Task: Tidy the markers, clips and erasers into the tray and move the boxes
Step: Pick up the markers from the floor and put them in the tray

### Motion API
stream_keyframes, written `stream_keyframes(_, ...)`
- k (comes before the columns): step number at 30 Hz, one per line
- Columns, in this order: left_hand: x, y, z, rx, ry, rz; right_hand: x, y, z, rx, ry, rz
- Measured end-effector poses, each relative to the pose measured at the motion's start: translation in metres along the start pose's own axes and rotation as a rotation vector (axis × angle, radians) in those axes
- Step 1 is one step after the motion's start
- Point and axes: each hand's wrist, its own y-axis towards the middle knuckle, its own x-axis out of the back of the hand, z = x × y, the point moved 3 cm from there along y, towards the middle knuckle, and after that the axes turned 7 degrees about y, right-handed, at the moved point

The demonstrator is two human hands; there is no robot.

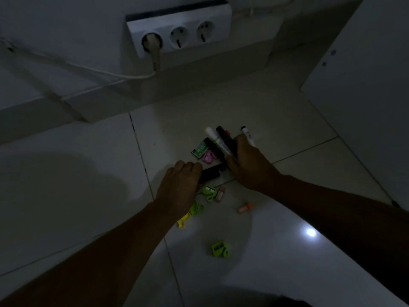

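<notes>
On a dim white tiled floor (88,173), two bare hands are working at a small pile of stationery. The left hand (179,187) is lying palm down with its fingers curled over the near left end of a black marker (211,173) that is lying flat on the tile. The right hand (247,165) is gripping a bundle of markers, its fingers closed around them: a white marker (215,138) and a dark marker (223,135) are sticking out on the far side, and a thinner white marker with a black cap (247,135) is poking out past the knuckles to the right.

Just left of the bundle a small green box (200,149) is lying on the floor, with a pink clip (208,156) touching its near edge. Near the left hand, a green sharpener (209,190) and a pinkish eraser (220,193) are sitting side by side. A second eraser with an orange end (244,208) is lying apart to the right. Green and yellow clips (190,214) are showing partly under the left wrist. Another green sharpener (219,248) is lying alone, nearer the camera.

On the far wall a white triple socket (177,34) is holding one plug with a white cable (99,69) trailing left.
</notes>
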Motion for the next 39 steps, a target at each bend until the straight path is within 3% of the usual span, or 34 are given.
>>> stream_keyframes(3, 0.002, 0.001, 0.001, 0.034, 0.038, -0.002, -0.012, 0.006, -0.006, -0.061, -0.086, 0.129)
stream_keyframes(6, 0.004, 0.001, 0.003, 0.042, 0.015, -0.010, -0.013, 0.007, -0.010, -0.053, -0.126, 0.136)
stream_keyframes(10, 0.012, 0.002, 0.005, 0.073, -0.144, -0.077, 0.008, 0.006, -0.008, -0.071, -0.058, 0.003)
stream_keyframes(16, 0.024, 0.021, -0.005, 0.195, -0.450, -0.153, 0.044, 0.015, -0.040, -0.283, -0.009, -0.155)
stream_keyframes(23, 0.029, 0.041, -0.012, 0.346, -0.720, -0.091, 0.043, 0.013, -0.068, -0.438, -0.037, -0.008)
stream_keyframes(29, 0.039, 0.045, -0.020, 0.304, -0.789, -0.073, 0.034, 0.018, -0.058, -0.362, -0.235, 0.090)
stream_keyframes(34, 0.038, 0.055, -0.022, 0.368, -0.933, -0.059, 0.031, 0.027, -0.059, -0.377, -0.275, 0.117)
stream_keyframes(36, 0.039, 0.056, -0.025, 0.395, -0.996, -0.038, 0.037, 0.030, -0.060, -0.394, -0.203, 0.068)
stream_keyframes(39, 0.050, 0.051, -0.029, 0.456, -1.079, 0.001, 0.056, 0.026, -0.060, -0.528, 0.131, 0.001)
